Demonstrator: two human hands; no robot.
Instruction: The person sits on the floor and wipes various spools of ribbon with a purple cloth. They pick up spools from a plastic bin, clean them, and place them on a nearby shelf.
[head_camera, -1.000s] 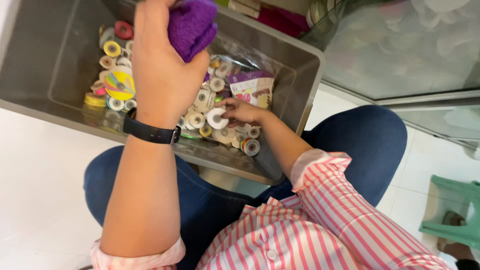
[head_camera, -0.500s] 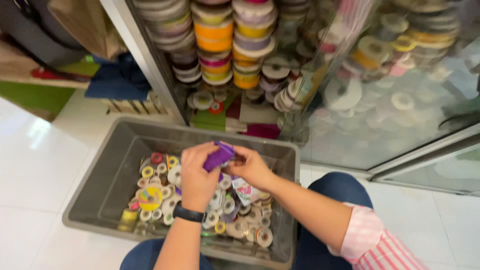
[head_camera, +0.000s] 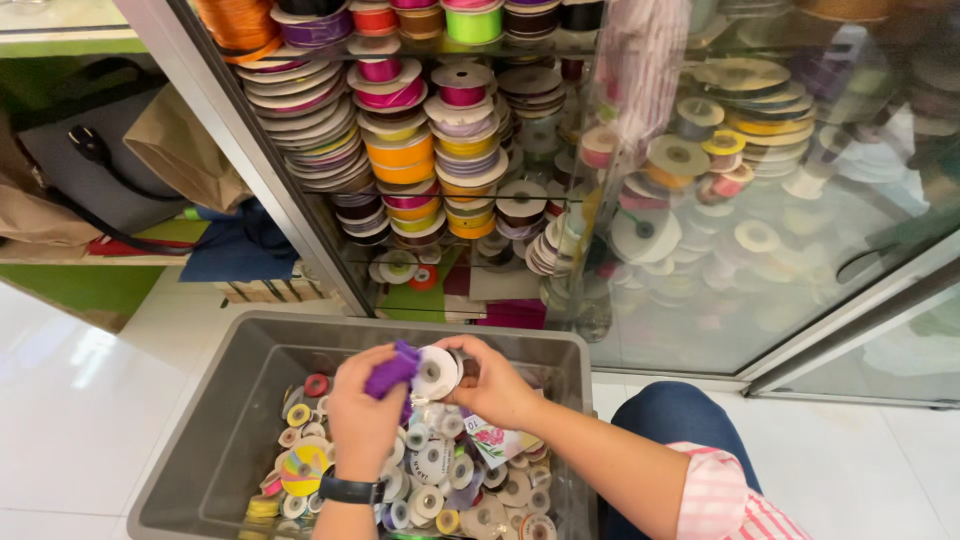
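Note:
My left hand (head_camera: 362, 418), with a black watch on its wrist, grips a bunched purple ribbon (head_camera: 392, 368) over a grey plastic bin (head_camera: 222, 420). My right hand (head_camera: 492, 385) holds a small white spool (head_camera: 437, 373) right beside that ribbon; the ribbon seems to run onto the spool. Both hands hover above the many small ribbon spools (head_camera: 430, 475) lying in the bin. A pink-and-white striped sleeve (head_camera: 725, 500) covers my right arm.
A glass-fronted cabinet (head_camera: 470, 150) full of stacked ribbon reels stands just behind the bin, its glass door (head_camera: 800, 200) swung open at the right. Brown paper bags (head_camera: 185, 150) and a blue cloth lie on the shelf at the left. The floor is white tile.
The view has tilted up from the bin to the cabinet. My right hand came up out of the spools and now holds a white spool against the purple ribbon.

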